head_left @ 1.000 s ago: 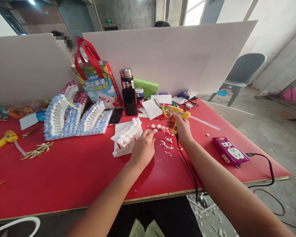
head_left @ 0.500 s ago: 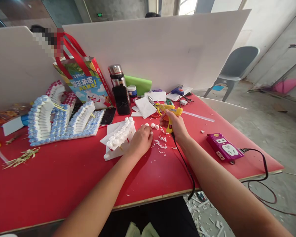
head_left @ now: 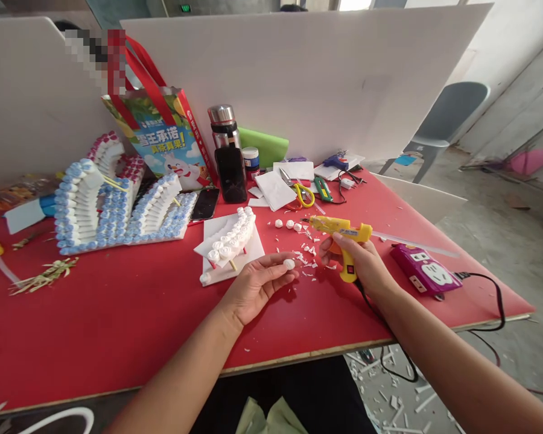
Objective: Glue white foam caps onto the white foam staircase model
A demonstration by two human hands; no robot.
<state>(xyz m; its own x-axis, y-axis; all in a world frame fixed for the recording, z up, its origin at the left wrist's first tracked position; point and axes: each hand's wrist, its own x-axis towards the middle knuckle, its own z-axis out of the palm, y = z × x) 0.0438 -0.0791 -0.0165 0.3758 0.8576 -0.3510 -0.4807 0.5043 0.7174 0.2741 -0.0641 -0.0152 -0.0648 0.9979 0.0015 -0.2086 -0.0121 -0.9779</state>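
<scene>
My left hand [head_left: 256,283] pinches a small white cap [head_left: 289,264] between thumb and fingertips, just above the red table [head_left: 117,313]. My right hand [head_left: 362,262] grips a yellow glue gun [head_left: 341,232] by its handle, nozzle pointing left toward the cap, a short gap away. Left of the cap lies a white foam piece [head_left: 228,244] with a curved row of white caps on it. Three loose white caps [head_left: 288,224] and white scraps [head_left: 308,253] lie between the hands.
A blue-capped white model [head_left: 113,208] stands at the left, with a red-handled bag [head_left: 163,135], a flask [head_left: 224,129], a phone [head_left: 205,204] and scissors [head_left: 298,191] behind. A purple power strip [head_left: 423,271] with a black cord lies right. White boards wall the back; a grey chair [head_left: 443,129] stands beyond.
My left hand lifted a white cap from the loose ones and drew it toward me. My right hand brought the glue gun down and right, aiming its nozzle toward the cap.
</scene>
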